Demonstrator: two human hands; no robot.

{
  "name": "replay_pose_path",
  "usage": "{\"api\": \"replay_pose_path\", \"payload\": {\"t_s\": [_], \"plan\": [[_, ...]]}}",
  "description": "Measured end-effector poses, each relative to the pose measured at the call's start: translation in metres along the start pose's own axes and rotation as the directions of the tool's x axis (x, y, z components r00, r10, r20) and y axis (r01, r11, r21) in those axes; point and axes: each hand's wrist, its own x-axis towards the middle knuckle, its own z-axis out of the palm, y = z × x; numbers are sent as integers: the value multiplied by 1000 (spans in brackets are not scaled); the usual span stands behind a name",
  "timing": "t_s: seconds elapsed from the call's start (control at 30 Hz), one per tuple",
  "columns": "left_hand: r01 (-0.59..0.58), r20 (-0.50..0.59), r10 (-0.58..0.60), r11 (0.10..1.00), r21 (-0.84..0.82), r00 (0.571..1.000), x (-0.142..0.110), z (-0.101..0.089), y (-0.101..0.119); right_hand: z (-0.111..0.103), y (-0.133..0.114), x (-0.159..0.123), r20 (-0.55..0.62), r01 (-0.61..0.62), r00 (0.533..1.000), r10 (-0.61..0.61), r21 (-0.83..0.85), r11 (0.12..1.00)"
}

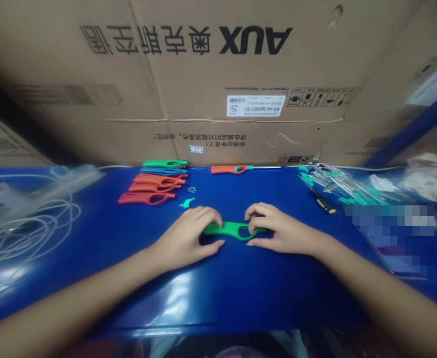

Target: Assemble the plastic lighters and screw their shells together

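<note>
A green lighter casing (pixel 229 228) with a finger loop lies level in front of me on the blue table. My left hand (pixel 188 233) curls over its broad left end, fingers above and thumb below. At the looped right end, my right hand (pixel 283 229) closes its fingers around the casing, hiding its tip. Just beyond my left hand lies a small teal trigger piece (pixel 187 203). Several tiny light-coloured parts (pixel 191 189) are scattered behind that piece.
Red casings (pixel 147 198), orange, blue and green ones are stacked back left. An orange lighter (pixel 226 169) with a metal rod lies by the cardboard (pixel 203 109). Metal rods with teal parts (pixel 338 181) and a screwdriver (pixel 323 201) are at right; clear tubing (pixel 54 214) coils left.
</note>
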Motion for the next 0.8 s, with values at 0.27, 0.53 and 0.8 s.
{"api": "replay_pose_path", "payload": {"t_s": [0.27, 0.53, 0.8], "plan": [[27, -51, -34, 990, -135, 998, 3, 10, -23, -5, 2, -1, -5, -44, 999, 43, -123, 991], [14, -64, -24, 989, -146, 998, 0, 11, -24, -6, -6, 0, 33, -34, 999, 39, -138, 990], [17, -72, -28, 989, -150, 997, 0, 10, -24, -6, -6, 0, 34, -49, 998, 53, -124, 991]]}}
